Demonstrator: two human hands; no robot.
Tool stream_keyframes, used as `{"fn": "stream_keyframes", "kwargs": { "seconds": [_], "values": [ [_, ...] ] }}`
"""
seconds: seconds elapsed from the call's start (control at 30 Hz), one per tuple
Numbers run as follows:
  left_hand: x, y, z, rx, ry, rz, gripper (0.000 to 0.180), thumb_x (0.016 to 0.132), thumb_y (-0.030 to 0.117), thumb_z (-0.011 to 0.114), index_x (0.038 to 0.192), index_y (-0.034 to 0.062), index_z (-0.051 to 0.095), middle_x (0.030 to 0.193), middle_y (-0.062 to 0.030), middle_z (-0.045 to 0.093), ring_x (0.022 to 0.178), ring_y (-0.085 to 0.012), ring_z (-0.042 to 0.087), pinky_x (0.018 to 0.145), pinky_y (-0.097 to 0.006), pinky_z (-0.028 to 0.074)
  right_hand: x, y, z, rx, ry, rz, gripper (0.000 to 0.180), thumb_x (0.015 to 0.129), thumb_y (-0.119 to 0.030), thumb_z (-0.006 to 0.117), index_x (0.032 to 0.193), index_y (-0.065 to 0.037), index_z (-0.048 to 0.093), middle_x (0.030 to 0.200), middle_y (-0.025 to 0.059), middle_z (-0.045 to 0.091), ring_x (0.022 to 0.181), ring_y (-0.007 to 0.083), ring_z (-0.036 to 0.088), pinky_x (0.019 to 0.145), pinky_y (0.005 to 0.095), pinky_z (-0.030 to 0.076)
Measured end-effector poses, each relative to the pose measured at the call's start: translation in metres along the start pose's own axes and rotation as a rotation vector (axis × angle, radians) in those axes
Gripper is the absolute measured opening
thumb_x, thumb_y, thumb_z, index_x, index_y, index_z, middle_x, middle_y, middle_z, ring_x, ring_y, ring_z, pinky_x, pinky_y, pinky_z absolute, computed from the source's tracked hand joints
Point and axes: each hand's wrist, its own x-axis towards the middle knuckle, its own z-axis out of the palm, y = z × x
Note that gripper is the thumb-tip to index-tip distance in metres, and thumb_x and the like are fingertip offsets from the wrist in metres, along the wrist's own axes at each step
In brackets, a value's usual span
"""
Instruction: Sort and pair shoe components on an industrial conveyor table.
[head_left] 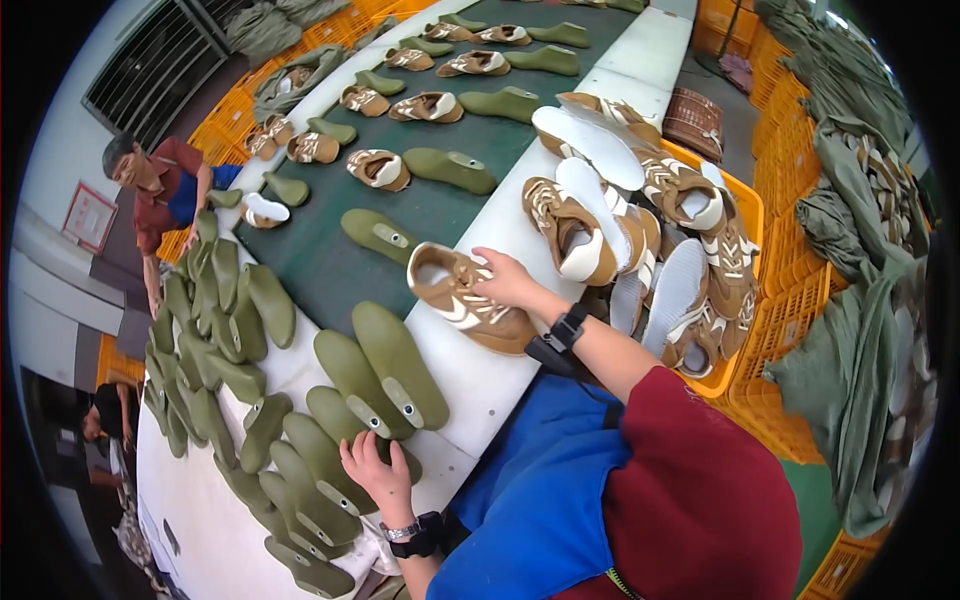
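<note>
The right hand lies palm-down over the laced top of a tan and white sneaker, fingers spread and pressing on it rather than wrapped round it. The shoe sits on the white rim of the tabletop, at its near right edge, just beside the dark green belt; resting there keeps it steady under the palm and within easy reach of the orange crate heaped with more sneakers past that edge. Its long axis runs slantwise across the rim, one end toward the belt and the far left, the other toward the person's body; which end is the toe I cannot tell for sure, as the hand covers the middle.

The left hand rests with curled fingers on an olive-green shoe last, one of a loose pile of lasts spread along the near left edge. Whether the fingers fully grip it is not clear. The two hands are well apart.

On the belt, sneakers paired with lasts lie in rows, set crosswise. Another person stands at the far left edge.
</note>
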Motion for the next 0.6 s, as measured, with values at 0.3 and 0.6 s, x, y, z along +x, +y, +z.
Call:
{"fn": "stream_keyframes", "kwargs": {
  "seconds": [0.3, 0.6],
  "values": [
    [0.028, 0.053, -0.045, -1.248, -0.097, -0.524, 0.045, 0.094, 0.02, 0.05, 0.133, -0.0012, 0.039, 0.125, -0.0147, 0.052, 0.115, -0.023, 0.05, 0.1, -0.037, 0.038, -0.058, -0.097, -0.022, 0.331, -0.43, -0.404, 0.036, 0.067, 0.006, 0.049, 0.1, -0.004, 0.059, 0.095, 0.0015, 0.06, 0.091, 0.0126, 0.057, 0.102, 0.0375, 0.034],
    [0.036, 0.082, -0.028, -2.266, -0.591, -0.918, 0.067, 0.09, 0.055, 0.043, 0.136, 0.006, 0.037, 0.132, -0.0147, 0.047, 0.118, -0.0276, 0.048, 0.101, -0.043, 0.04, -0.071, -0.158, 0.034, 0.027, -0.499, -1.083, 0.031, 0.071, 0.003, 0.055, 0.099, -0.007, 0.063, 0.113, 0.0088, 0.057, 0.112, 0.0261, 0.049, 0.096, 0.0389, 0.038]
  ]
}}
